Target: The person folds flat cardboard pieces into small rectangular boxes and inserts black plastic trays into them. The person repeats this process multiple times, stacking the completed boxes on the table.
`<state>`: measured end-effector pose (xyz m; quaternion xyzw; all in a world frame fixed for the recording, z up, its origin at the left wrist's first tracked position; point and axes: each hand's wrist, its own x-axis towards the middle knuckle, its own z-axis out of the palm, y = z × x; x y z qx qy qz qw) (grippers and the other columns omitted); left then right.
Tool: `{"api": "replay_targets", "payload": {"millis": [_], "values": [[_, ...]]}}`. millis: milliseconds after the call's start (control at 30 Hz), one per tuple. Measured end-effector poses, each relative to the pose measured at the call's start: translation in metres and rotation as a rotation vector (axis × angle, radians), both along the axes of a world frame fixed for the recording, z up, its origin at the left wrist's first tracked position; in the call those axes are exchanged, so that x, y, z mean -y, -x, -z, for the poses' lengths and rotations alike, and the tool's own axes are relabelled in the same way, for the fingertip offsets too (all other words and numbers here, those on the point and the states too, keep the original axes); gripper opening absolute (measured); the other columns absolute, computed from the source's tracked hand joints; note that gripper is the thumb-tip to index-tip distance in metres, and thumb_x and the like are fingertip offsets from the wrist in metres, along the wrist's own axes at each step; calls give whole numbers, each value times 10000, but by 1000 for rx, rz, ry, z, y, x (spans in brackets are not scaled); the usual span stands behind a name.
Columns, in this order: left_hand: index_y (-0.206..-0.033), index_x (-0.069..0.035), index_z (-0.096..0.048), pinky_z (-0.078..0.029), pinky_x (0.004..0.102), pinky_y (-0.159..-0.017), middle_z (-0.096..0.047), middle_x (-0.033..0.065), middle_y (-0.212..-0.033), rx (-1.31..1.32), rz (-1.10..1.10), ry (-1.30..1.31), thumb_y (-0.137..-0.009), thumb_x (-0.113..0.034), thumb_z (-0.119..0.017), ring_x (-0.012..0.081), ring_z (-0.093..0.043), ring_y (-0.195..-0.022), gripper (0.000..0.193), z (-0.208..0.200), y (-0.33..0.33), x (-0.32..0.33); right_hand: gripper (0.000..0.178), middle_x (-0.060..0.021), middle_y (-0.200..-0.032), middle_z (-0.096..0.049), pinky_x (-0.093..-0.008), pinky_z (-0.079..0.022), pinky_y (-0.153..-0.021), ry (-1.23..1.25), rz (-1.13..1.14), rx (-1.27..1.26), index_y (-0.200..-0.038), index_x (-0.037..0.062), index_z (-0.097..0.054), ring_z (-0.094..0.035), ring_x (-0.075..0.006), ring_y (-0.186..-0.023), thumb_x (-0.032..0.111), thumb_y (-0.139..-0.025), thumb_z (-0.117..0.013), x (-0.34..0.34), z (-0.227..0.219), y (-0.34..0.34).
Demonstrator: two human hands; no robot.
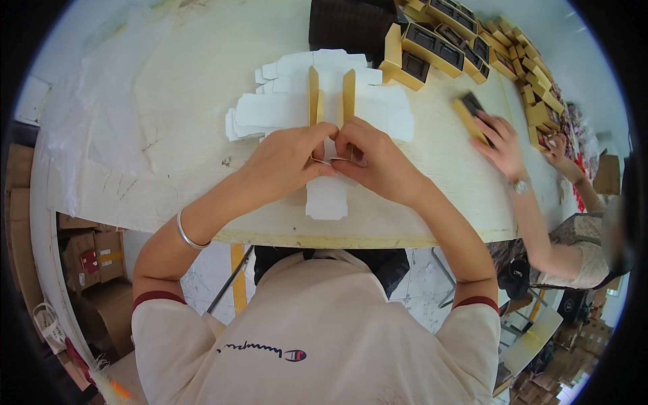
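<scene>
Between my two hands is a part-folded cardboard box (327, 202), white on one face, with gold side walls standing upright and a white flap hanging toward me. My left hand (287, 156) is closed on its left near corner, thumb and fingers pinched together. On the right near corner, my right hand (379, 160) grips in the same way, the fingertips of both hands almost meeting. My fingers hide the folded corners. Just beyond lies a spread pile of flat white box blanks (260, 111).
Gold boxes with black inserts (432, 48) crowd the far right, beside a black bin (351, 25). A co-worker's hand (501, 145) holds a gold and black box at the right. Clear plastic sheeting (94, 115) covers the table's left. Brown cartons (94, 260) stand below left.
</scene>
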<state>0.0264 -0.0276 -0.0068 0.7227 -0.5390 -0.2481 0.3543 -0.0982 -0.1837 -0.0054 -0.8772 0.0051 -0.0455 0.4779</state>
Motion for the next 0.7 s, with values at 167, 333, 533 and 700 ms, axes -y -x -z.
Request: {"api": "replay_targets", "payload": {"millis": [167, 333, 533, 700], "values": [[-914, -22, -602, -434, 275, -547, -571, 62, -683, 10, -26, 91, -762, -69, -737, 163, -535, -573, 209, 3, 2, 2, 326, -83, -917, -488, -288, -460, -679, -231, -10, -52, -1016, 32, -497, -539, -191, -754, -37, -760, -686, 3, -7, 3], [-738, 6, -610, -427, 258, -547, -561, 47, -706, -37, -131, 108, -779, -66, -726, 139, -528, -587, 143, -3, 4, -3, 495, -164, -1387, -405, -345, -461, -881, 198, -93, 182, -1126, 76, -512, -555, -258, -1005, -9, -680, -711, 5, -17, 28], [-739, 16, -602, -427, 242, -588, -573, 50, -899, -8, -55, 127, -818, -90, -695, 138, -527, -657, 162, 10, 6, -3, 465, -142, -1301, -507, -374, -451, -857, 640, -88, 407, -1109, 53, -559, -530, -310, -1051, 39, -677, -731, -9, 14, 43], [-884, 3, -600, -426, 272, -627, -550, 75, -838, -290, 29, 143, -901, -202, -627, 136, -503, -708, 208, 13, -8, -7, 322, -102, -984, -621, -322, -480, -674, 165, 111, 494, -1016, 36, -572, -578, -259, -792, -30, -727, -697, -11, 28, 24]]}}
